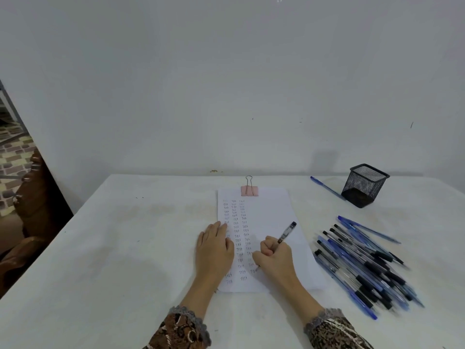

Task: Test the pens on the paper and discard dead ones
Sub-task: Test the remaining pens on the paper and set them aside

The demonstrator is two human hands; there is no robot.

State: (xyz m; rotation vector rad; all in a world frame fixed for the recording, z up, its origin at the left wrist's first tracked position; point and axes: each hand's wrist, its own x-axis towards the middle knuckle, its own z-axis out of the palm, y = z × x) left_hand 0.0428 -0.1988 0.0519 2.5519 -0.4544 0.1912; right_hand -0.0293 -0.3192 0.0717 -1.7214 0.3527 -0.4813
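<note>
we see a sheet of paper (266,212) lying on the white surface (125,248), held at its far edge by a pink binder clip (249,190). three columns of small handwritten words run down its left half.

our left hand (215,244) lies flat, fingers straight and together, pressing on the left edge of the paper, with the fingertips over the first column. our right hand (273,255) is curled around a pen (285,234), gripping it in a writing hold; the dark capped end points up and away to the right, and the tip meets the paper near the bottom of the third column. the two hands are apart, with the written columns between them.

to the right of the paper a pile of pens (362,268), blue and black, lies loosely heaped on the surface. further back on the right stands a black mesh pen holder (364,185), and a single blue pen (327,188) lies just beside it on its left. patterned sleeves with grey lace cuffs cover both wrists.
</note>
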